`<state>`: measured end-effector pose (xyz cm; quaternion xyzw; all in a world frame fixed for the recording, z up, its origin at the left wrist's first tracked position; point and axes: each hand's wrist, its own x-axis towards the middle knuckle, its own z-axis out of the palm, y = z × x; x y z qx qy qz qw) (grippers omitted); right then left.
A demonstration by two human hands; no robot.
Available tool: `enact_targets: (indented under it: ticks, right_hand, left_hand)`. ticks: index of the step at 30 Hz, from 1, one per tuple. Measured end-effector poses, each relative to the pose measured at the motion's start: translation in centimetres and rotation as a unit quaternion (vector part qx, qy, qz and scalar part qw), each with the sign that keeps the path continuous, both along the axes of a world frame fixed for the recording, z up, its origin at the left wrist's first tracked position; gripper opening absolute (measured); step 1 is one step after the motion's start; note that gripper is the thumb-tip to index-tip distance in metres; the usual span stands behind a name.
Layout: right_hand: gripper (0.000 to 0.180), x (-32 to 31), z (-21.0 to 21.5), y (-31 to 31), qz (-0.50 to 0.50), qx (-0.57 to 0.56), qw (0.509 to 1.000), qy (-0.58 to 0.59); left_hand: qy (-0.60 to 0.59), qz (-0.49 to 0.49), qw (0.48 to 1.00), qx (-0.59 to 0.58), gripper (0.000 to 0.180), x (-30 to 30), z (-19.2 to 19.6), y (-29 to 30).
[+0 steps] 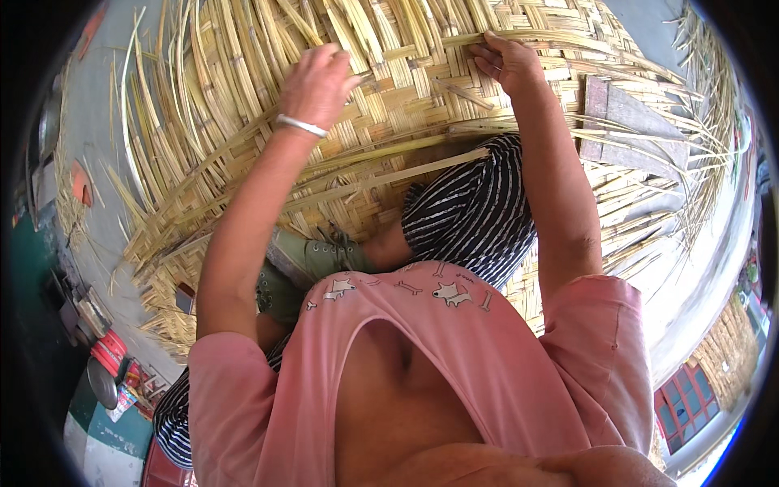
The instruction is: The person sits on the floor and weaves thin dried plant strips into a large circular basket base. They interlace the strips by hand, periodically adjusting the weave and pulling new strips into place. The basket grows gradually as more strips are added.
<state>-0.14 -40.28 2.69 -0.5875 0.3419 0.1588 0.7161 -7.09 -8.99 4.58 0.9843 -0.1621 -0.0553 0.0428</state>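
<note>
A large mat (pixel 398 101) of split cane strips, pale yellow and flat, lies in front of me and under my legs. Over its far left part is my left hand (pixel 316 85), with a white bangle (pixel 301 125) at the wrist. Its fingers are curled at the end of an upright cane strip (pixel 299 23) and partly hidden. Farther right, my right hand (pixel 507 63) pinches a long crosswise cane strip (pixel 535 36) between thumb and fingers. Several loose strips (pixel 381 174) run across the weave nearer my body.
A grey wooden board (pixel 629 126) rests on the mat's right side under stray strips. My green shoe (pixel 312 256) presses on the weave. Loose straw (pixel 706 97) lies at the far right. Red items (pixel 108 351) and a dark round pan (pixel 102 383) stand at the left.
</note>
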Motion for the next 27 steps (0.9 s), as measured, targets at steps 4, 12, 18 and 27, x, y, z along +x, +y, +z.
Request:
enact_targets:
  ticks: [4, 12, 18, 27]
  right_hand:
    - [0.019, -0.2, 0.3, 0.3, 0.023, -0.010, 1.000, 0.008]
    - [0.017, 1.2, -4.0, -2.1, 0.058, -0.015, 0.998, 0.014]
    - [0.019, -0.5, -3.1, -2.7, 0.084, -0.017, 0.996, 0.010]
    - [0.027, -1.2, -3.0, -2.8, 0.096, -0.019, 0.994, -0.040]
  left_hand:
    - [-0.085, 0.034, 0.995, -0.040, 0.056, -1.1, -2.5, -5.3]
    - [-0.031, 0.021, 0.999, 0.022, 0.056, -0.8, -2.8, -6.3]
    - [0.001, 0.012, 0.999, 0.035, 0.054, -1.4, -2.3, -6.3]
    - [0.019, -0.052, 0.998, 0.036, 0.056, -0.9, -1.3, -6.1]
